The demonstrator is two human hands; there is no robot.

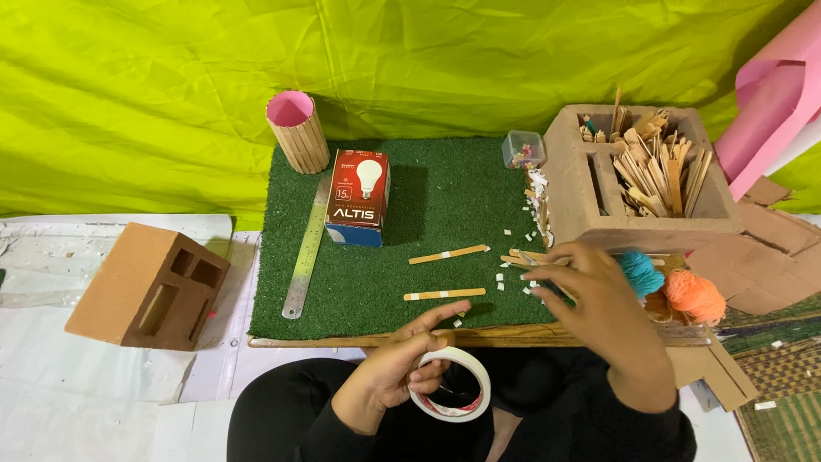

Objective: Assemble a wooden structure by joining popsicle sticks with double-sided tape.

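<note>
Glossy white tape roll (pixel 451 385), matt wooden sticks (pixel 448 253), rough green turf mat (pixel 453 197), shiny metal ruler (pixel 308 252).
</note>
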